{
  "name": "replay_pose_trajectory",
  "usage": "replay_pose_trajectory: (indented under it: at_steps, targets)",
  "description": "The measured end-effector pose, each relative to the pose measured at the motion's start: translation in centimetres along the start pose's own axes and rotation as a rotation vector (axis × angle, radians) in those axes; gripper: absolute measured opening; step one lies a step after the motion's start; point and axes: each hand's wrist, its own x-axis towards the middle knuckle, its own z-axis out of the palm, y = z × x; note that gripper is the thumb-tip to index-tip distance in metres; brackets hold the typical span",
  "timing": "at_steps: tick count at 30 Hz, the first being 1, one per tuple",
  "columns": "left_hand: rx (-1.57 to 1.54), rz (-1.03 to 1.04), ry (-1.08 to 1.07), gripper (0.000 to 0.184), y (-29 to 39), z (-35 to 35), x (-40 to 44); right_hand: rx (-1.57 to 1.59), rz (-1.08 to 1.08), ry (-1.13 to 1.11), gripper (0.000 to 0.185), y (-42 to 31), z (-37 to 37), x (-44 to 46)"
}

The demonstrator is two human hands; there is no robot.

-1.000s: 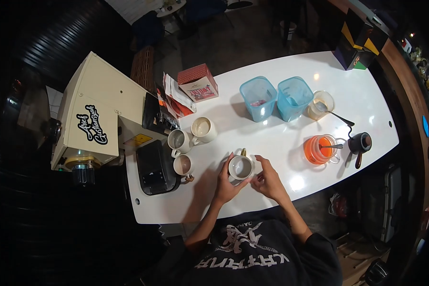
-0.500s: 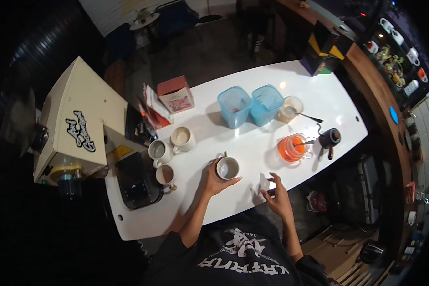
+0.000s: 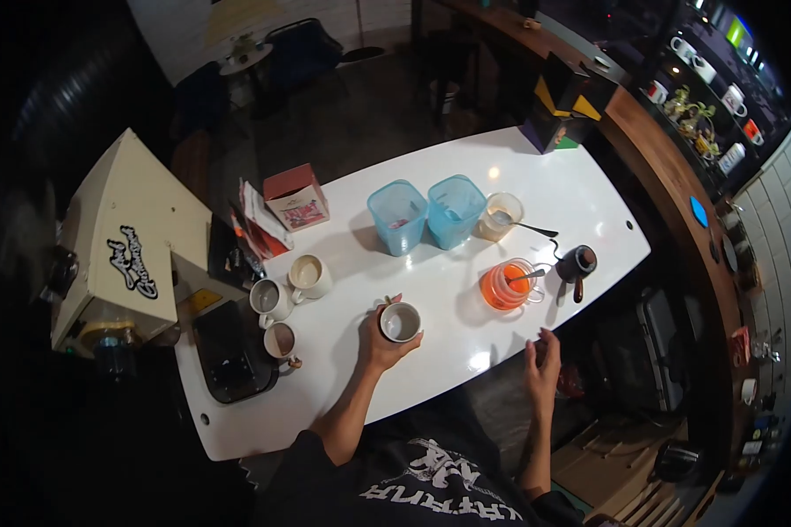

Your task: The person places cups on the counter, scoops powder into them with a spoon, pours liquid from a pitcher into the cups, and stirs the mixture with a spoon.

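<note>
My left hand point(image 3: 382, 345) is wrapped round a pale cup point(image 3: 401, 323) over the white table point(image 3: 325, 395). Past the table's front edge hangs my right hand point(image 3: 543, 362), its fingers apart and partly curled, with nothing seen in it. The thing nearest to that hand is a glass jug of orange-red liquid point(image 3: 504, 286) with a spoon in it. Three mugs stand together left of my left hand: a cream one point(image 3: 310, 277), a grey-white one point(image 3: 270, 301) and a smaller one point(image 3: 280, 341).
A cream machine point(image 3: 127, 255) stands at the left beside a red box point(image 3: 297, 198). Two blue containers point(image 3: 398, 220) point(image 3: 456, 212) and a glass with a spoon point(image 3: 499, 218) stand at the back. A black-handled tool point(image 3: 576, 263) lies right; a dark box point(image 3: 554, 123) stands at the far corner.
My right hand has drawn away from the cup to the right, past the table's edge. My left hand still holds the cup. The camera view has turned to the right.
</note>
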Motion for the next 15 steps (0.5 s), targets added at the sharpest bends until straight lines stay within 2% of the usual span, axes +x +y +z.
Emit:
replay_pose_trajectory:
  at_steps: [1, 6, 9, 12, 15]
  targets:
    - [0.022, 0.002, -0.001, 0.072, -0.3, 0.2, 0.0, 0.008, 0.132, -0.068, 0.045, -2.7, -0.6, 1.1]
    - [0.036, 0.036, 0.068, 0.068, -1.6, 1.1, 0.0, -0.108, -0.031, 0.009, 0.056, -0.7, 1.2, 5.5]
    - [0.066, 0.024, 0.093, 0.068, -1.0, 2.3, 0.2, -0.121, -0.068, 0.079, 0.053, -0.7, 1.9, 7.6]
    - [0.095, 0.061, 0.185, 0.062, -0.4, 3.7, 0.4, -0.077, -0.009, -0.038, 0.048, -0.1, 2.1, 8.9]
    - [0.177, -0.004, 0.148, 0.063, 0.5, 4.9, 0.2, -0.057, -0.078, -0.085, 0.038, 1.0, 2.3, 9.7]
